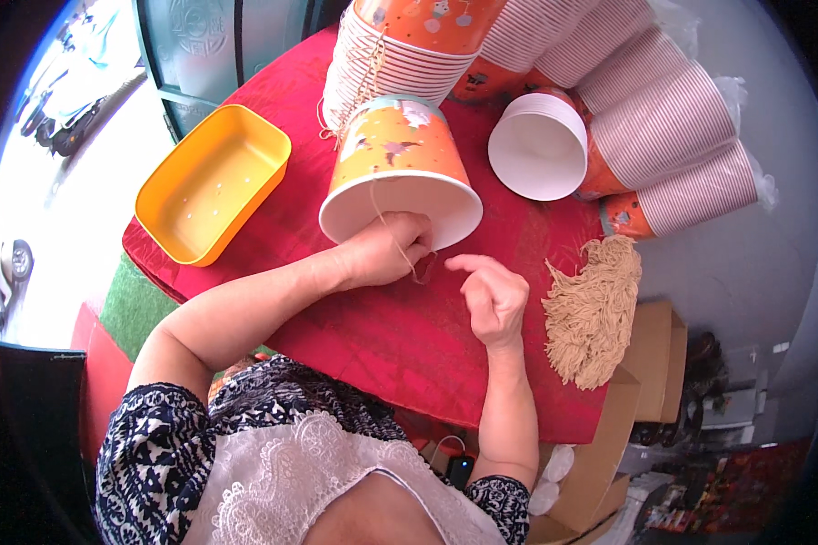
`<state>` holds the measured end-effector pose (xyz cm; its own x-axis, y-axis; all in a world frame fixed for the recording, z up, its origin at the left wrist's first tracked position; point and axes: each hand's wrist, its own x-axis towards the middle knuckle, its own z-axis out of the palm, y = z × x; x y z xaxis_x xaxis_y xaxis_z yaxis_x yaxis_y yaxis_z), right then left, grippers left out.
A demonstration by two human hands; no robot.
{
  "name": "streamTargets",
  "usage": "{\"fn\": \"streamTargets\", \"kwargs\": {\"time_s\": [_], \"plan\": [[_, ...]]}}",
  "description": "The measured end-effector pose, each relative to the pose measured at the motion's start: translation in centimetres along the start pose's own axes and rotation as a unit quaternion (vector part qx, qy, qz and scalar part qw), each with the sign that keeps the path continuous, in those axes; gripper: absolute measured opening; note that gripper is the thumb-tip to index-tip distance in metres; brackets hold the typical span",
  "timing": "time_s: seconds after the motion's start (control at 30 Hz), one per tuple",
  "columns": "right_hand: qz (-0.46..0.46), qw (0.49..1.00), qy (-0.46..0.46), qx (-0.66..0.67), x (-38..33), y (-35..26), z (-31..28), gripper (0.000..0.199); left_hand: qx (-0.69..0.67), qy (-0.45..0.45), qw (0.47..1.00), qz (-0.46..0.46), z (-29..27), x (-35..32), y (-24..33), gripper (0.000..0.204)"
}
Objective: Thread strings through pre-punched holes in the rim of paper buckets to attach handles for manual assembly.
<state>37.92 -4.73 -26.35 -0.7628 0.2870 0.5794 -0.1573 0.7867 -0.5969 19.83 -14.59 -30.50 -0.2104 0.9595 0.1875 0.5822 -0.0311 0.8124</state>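
Observation:
A large orange paper bucket (pixel 395 145) with a white rim lies tilted on the table, its open mouth facing me. At its near rim is my left hand (pixel 382 250), fingers closed on a thin tan string (pixel 394 238). The string runs down over the bucket's side and across the hand, with a small loop hanging below the fingers. Just to the right, apart from the bucket, my right hand (pixel 493 298) has its index finger stretched toward the loop and the other fingers curled in. Whatever those curled fingers may hold is hidden.
A yellow plastic tub (pixel 262 186) with a few small white bits stands left. Behind the bucket rise stacked buckets (pixel 395 68) with strings hanging. Farther right are nested bucket stacks (pixel 659 123), a white-mouthed bucket (pixel 538 150), and a bundle of tan strings (pixel 595 313) on the red tablecloth (pixel 373 350).

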Motion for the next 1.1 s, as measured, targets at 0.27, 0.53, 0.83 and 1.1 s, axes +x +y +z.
{"fn": "streamTargets", "kwargs": {"time_s": [0.27,0.53,0.83,1.1], "plan": [[0.203,0.965,0.110,-0.123,-0.5,0.5,3.2,0.008,-0.040,0.030,0.999,0.011,1.2,0.2,0.1,0.009],[0.327,0.941,0.089,0.002,-0.4,-0.1,5.4,0.022,-0.040,0.015,0.999,0.016,0.8,0.3,0.1,0.009],[0.254,0.963,0.089,-0.033,-0.9,1.4,6.2,0.020,-0.026,0.027,0.999,0.017,0.8,0.3,0.0,0.010],[0.138,0.982,0.063,-0.115,-1.0,1.8,5.8,0.013,-0.094,0.027,0.994,-0.057,0.4,0.3,0.4,0.009]]}}
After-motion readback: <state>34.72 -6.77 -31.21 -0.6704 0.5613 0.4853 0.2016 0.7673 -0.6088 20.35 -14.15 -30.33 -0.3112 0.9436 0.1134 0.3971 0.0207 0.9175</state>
